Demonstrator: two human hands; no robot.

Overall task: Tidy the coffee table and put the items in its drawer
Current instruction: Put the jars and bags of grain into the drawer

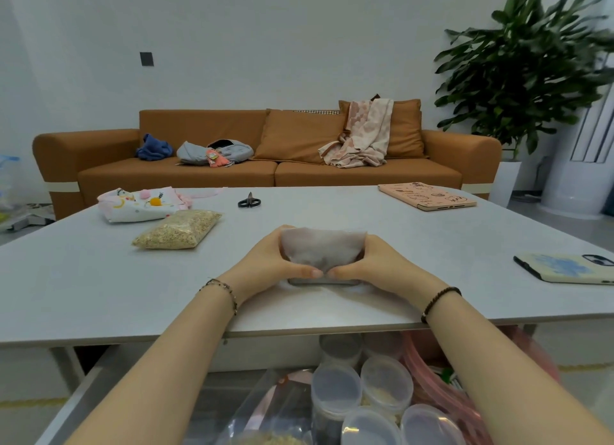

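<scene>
My left hand [270, 263] and my right hand [372, 265] both grip a translucent plastic bag [320, 247] with dark contents, resting on the white coffee table [99, 288] near its front edge. The thumbs meet at the bag's lower front. Further left on the table lies a clear bag of grain [179, 229]. Below the table's front edge, the open drawer [79, 398] holds several lidded plastic jars [385, 383], a clear bag and pink items.
On the table: a pink and white fabric pouch [139, 204] back left, black scissors [249, 201], a pink laptop [427, 196] back right, a phone [568, 268] at the right edge. Behind are an orange sofa [265, 172] with clothes and a potted plant [528, 62].
</scene>
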